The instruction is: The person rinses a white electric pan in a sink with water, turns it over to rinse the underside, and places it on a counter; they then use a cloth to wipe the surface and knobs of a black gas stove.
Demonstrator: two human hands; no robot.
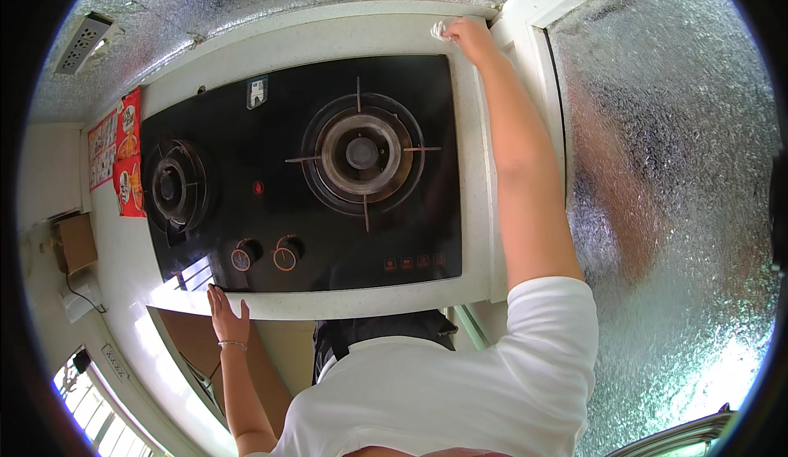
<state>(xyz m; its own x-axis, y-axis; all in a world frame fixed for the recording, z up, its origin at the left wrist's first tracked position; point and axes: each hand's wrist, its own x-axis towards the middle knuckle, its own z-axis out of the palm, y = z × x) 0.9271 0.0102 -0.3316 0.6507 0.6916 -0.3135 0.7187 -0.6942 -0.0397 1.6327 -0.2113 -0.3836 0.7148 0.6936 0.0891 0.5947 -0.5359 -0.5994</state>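
Observation:
My right hand (470,38) reaches to the far right corner of the white countertop (381,31), pinching a small crumpled white wipe (438,30) that may be tissue or cloth. My left hand (229,320) rests on the counter's front edge with its fingers spread, fingertips at the near rim of the hob. Between the hands lies a black glass gas hob (258,143). Its large right burner (362,153) has a four-armed pan support; a second burner (175,185) sits at the left. Two control knobs (285,257) stand near the front.
Red food packets (128,168) lie left of the hob. Crinkled foil (652,149) covers the walls behind and at the right. A power strip (84,43) is fixed at the upper left. A cardboard box (76,243) stands farther left, near a barred window (101,414).

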